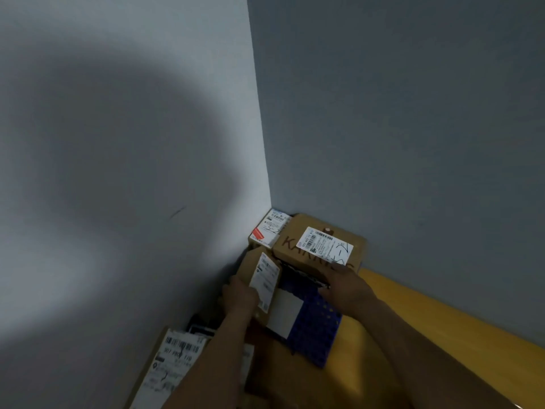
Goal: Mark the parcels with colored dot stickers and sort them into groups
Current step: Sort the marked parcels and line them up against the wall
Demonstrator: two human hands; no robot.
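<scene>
Low in the centre of the frame, parcels are piled on a yellow desk [442, 320] in a grey wall corner. The left hand [240, 295] has its fingers curled round a small box [265, 278] with a white label, just left of a blue parcel [315, 323]. The right hand [346, 286] lies at that parcel's upper edge, below a big box [321, 246]; whether its fingers grip cannot be told.

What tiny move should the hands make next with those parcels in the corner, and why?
Probably the left hand should ease the small brown parcel down flat: it stands tilted between the wall and the blue parcel, while the right hand rests at the large cardboard box.
</scene>
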